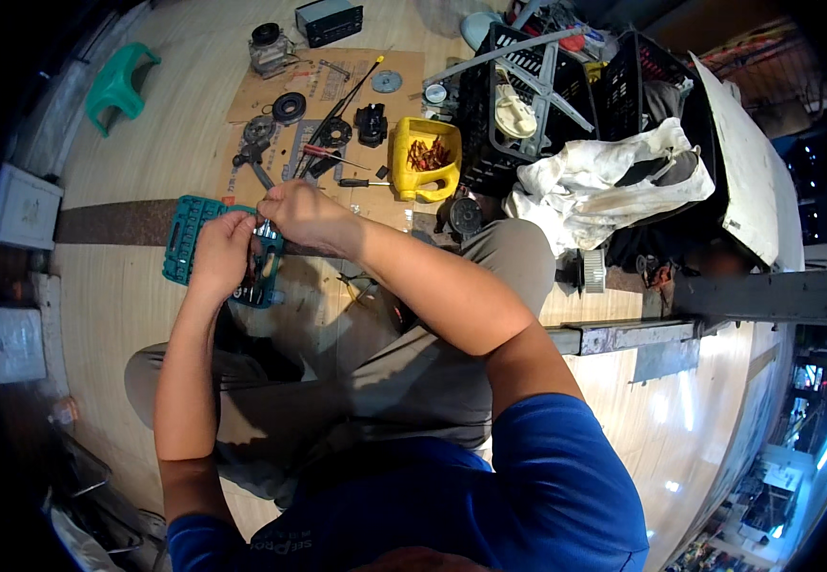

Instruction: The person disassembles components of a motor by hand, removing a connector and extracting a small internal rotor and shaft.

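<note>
— Wooden floor point(137, 315) runs under everything, with flattened cardboard point(337, 86) spread ahead of the seated person. What do the hands have?

— Both meet over an open teal tool case point(190, 234). The left hand point(221, 253) has its grip curled shut around a small metal tool point(263, 229); the right hand point(301, 214) pinches the same piece from above, fingers closed.

— And around them?

— A yellow container point(423, 157) of small reddish parts sits beyond, near black crates point(528, 95) and a white cloth point(614, 181). Screwdrivers point(332, 157) and round parts lie on the cardboard.
</note>
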Action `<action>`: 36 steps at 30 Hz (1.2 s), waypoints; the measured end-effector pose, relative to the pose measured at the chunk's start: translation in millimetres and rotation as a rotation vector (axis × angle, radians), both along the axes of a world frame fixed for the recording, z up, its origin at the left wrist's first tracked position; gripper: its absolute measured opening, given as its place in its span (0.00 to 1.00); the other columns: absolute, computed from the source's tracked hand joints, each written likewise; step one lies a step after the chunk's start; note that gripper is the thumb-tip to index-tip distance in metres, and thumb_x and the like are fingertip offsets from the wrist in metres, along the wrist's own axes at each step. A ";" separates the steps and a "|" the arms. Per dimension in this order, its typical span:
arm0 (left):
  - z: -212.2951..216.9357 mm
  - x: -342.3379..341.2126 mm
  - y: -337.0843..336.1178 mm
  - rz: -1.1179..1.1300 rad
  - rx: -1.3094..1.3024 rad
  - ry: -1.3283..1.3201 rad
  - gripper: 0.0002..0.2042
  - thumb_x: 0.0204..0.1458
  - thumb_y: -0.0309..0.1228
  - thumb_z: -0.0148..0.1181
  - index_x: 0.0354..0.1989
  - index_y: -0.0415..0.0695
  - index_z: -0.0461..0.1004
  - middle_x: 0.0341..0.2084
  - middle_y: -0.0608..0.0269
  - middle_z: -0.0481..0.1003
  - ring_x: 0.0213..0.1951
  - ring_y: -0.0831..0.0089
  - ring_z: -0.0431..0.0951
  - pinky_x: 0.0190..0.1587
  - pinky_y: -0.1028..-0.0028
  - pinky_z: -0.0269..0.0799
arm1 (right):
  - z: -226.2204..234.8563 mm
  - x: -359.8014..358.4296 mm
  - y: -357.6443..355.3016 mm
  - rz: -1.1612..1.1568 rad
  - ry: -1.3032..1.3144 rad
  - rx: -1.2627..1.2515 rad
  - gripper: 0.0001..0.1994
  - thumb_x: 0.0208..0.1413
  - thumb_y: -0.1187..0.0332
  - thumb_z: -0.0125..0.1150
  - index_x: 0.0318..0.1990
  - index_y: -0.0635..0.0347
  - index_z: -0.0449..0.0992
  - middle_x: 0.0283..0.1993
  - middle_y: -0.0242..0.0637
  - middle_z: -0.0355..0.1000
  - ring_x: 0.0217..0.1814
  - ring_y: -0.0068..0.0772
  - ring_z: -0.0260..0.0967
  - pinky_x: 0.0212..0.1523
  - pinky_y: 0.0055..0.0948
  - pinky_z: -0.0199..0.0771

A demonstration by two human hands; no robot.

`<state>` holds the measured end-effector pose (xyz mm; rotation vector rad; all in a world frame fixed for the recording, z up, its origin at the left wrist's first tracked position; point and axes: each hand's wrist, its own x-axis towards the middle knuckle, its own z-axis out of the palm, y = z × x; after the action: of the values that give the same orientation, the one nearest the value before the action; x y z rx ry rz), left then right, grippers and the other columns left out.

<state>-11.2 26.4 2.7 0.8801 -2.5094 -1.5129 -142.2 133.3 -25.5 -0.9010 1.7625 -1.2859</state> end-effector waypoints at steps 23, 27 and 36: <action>11.4 2.9 -28.7 0.007 1.045 0.419 0.12 0.64 0.34 0.46 0.41 0.37 0.71 0.14 0.74 0.55 0.15 0.84 0.53 0.18 0.81 0.49 | 6.9 -11.6 3.8 0.304 -0.405 0.224 0.09 0.61 0.61 0.56 0.33 0.53 0.73 0.22 0.23 0.62 0.19 0.16 0.56 0.17 0.17 0.55; 14.2 4.2 -20.1 -0.015 0.848 0.175 0.12 0.63 0.35 0.48 0.37 0.39 0.72 0.15 0.74 0.59 0.14 0.84 0.54 0.17 0.82 0.50 | 10.3 -20.3 1.8 0.214 -0.292 0.250 0.11 0.57 0.61 0.58 0.33 0.59 0.77 0.24 0.31 0.69 0.19 0.25 0.63 0.17 0.28 0.63; -2.8 -2.9 -11.2 -0.170 0.096 -0.026 0.11 0.60 0.30 0.51 0.29 0.38 0.74 0.16 0.71 0.70 0.19 0.82 0.65 0.21 0.78 0.59 | 8.9 -9.9 1.7 0.004 0.124 0.085 0.11 0.58 0.63 0.57 0.32 0.62 0.76 0.22 0.31 0.67 0.21 0.24 0.64 0.16 0.25 0.59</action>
<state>-14.2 15.2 -0.1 0.7181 -2.6085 -1.6955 -152.1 135.0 -16.6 -0.9523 1.8954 -1.1652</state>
